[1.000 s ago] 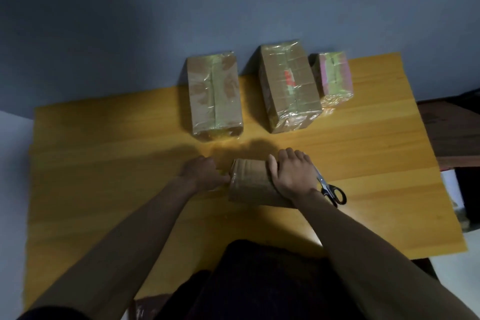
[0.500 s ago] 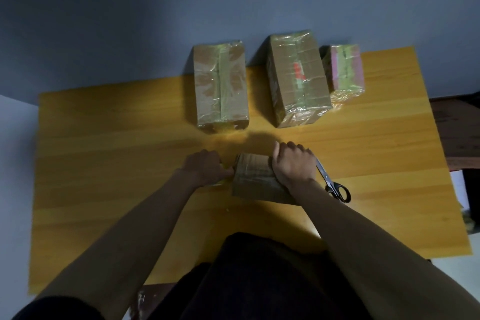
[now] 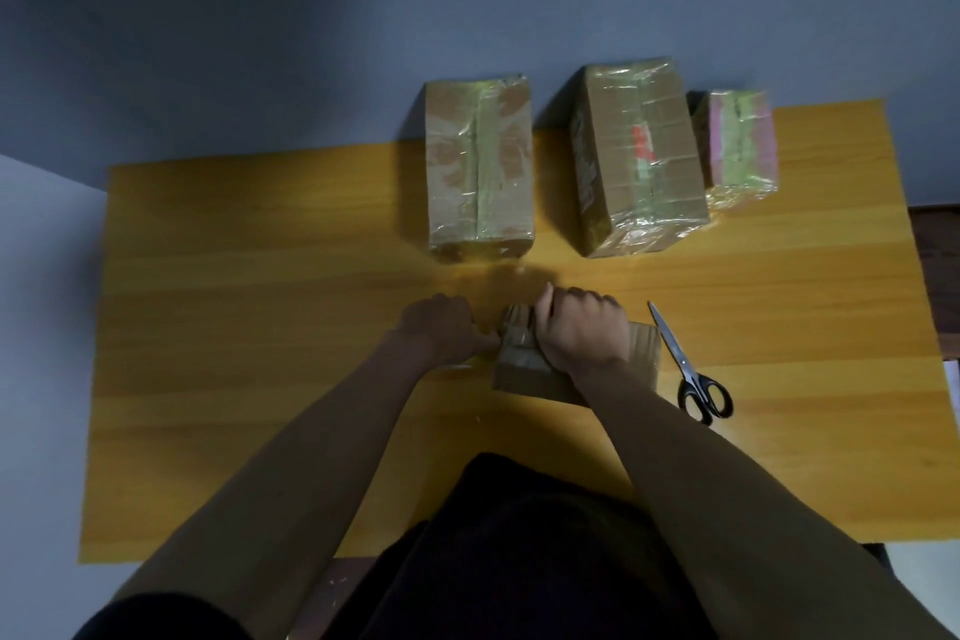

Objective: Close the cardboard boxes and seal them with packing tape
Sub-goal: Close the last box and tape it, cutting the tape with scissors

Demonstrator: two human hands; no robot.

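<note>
My right hand (image 3: 579, 330) grips over the box (image 3: 530, 369) mid-surface (image 3: 260, 327), left hand (image 3: 441, 330) curled at its left end, whether pinching tape I can't tell, scissors (image 3: 685, 369) just right.

Probably a plain room at home: wooden table (image 3: 260, 327) against a bare grey-blue wall (image 3: 311, 16).

We see a dim, soft picture: weak glare on the taped boxes (image 3: 636, 161) beyond our fingers (image 3: 587, 299), shadow on the table (image 3: 260, 327) beneath them, edges bowed and blurred.
</note>
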